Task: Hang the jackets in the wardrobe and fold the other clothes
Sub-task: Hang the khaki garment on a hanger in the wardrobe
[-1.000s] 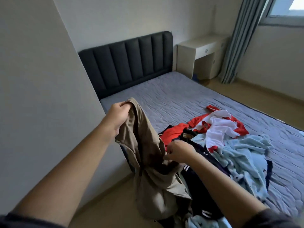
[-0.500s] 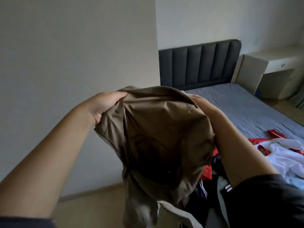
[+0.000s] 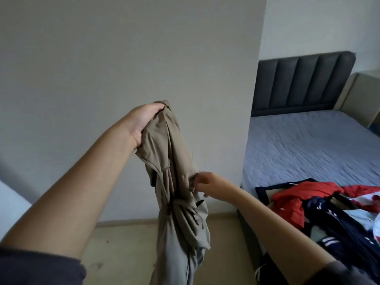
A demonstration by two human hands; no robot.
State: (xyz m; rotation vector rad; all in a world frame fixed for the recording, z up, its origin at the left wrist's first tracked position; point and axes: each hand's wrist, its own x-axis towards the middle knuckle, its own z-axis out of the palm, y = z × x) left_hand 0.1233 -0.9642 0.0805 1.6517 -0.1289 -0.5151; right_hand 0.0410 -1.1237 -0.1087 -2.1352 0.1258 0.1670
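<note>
Since half a second ago the khaki garment (image 3: 174, 182) has gone from spread between both hands to hanging in a narrow bunch, and the right hand (image 3: 207, 185) has dropped from its top to mid-length. The left hand (image 3: 144, 122) grips the top edge; the right pinches a side fold. The garment hangs over the floor, off the bed's (image 3: 308, 145) left edge. The step appears to be sorting out what it is, jacket or fold item; next, finding a collar or waistband to open it flat. The clothes pile (image 3: 318, 206) lies at the bed's near left corner. No readable writing; one dark piece (image 3: 329, 242) shows white stripes.
</note>
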